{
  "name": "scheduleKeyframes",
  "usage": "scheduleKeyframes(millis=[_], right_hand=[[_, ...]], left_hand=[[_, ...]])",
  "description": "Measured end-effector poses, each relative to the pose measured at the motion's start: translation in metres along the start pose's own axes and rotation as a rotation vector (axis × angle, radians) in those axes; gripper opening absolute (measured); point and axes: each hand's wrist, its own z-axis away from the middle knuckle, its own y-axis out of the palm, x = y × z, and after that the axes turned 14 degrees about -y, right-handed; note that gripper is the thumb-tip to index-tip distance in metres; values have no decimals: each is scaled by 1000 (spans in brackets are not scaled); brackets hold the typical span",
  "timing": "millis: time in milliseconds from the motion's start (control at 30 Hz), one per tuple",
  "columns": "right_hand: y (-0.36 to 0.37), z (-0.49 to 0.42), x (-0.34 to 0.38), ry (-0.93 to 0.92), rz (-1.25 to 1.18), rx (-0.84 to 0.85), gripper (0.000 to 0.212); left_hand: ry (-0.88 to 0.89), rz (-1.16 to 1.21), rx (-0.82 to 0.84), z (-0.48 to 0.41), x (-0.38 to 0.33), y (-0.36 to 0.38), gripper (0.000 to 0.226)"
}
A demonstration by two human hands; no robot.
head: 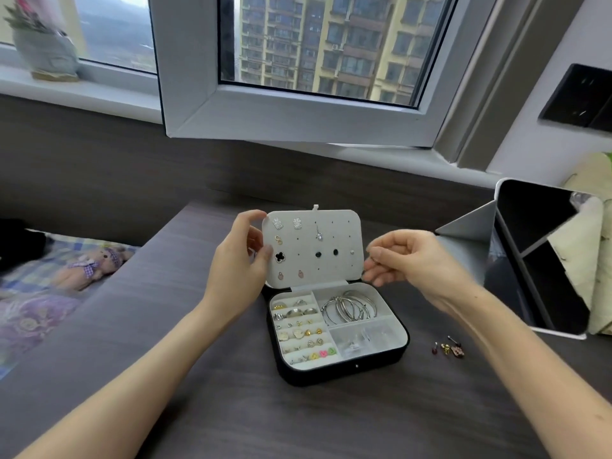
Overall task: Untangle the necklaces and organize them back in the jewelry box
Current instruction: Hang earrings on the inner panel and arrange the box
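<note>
- Centre-left: left hand [246, 256] gripping earring panel [331, 270] by its left edge.
- Mid-frame: jewelry box [341, 372] open on surface [231, 409]; necklaces not plainly visible, probably fine, snag-prone, best lifted by clasp.
- Centre-right: right hand [400, 260] curled at panel's right edge; grip unclear.

Forearms [139, 352] bare; left hand [241, 256], right hand [414, 260] bare.

Centre frame: jewelry box [331, 372] is showing a black shell and off-white lining. Above it, earring panel [331, 233] is reading pale grey, carrying a black clover stud [280, 256] and pink charms [280, 276]. Inside, bangles [351, 308] are showing silver. Underneath, table [231, 409] is running dark grey-brown woodgrain. Lower left, bedding [33, 313] is showing purple florals.
</note>
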Motion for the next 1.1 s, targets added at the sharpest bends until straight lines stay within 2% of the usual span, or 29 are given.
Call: scheduleKeyframes(millis=[100, 200, 300, 400, 567, 633, 733, 967, 1033, 1100], right_hand=[[14, -13, 6, 21, -125, -89, 4], [25, -23, 6, 42, -119, -139, 9], [34, -34, -1, -12, 68, -234, 6], [39, -43, -9, -107, 217, -317, 15], [48, -43, -7, -281, 580, -272, 16], [49, -43, -6, -312, 640, -296, 14], [51, -45, -7, -341, 664, -330, 18], [50, -50, -2, -351, 725, -277, 19], [47, -50, 0, -330, 671, -243, 23], [41, -49, 0, -273, 505, -230, 27]], left_hand=[[6, 3, -8, 0, 1, -1, 40], [18, 1, -8, 0, 1, -1, 41], [28, 2, -9, 1, 0, -2, 42], [4, 51, -17, 1, -1, -2, 46], [-55, 112, 9, 0, -2, -5, 37], [-73, 141, 24, 0, -3, -6, 32], [-94, 195, 48, 0, -4, -7, 31], [-96, 257, 93, 0, -5, -9, 38], [-93, 258, 97, -1, -5, -9, 39], [-93, 259, 105, -1, -5, -10, 38]])
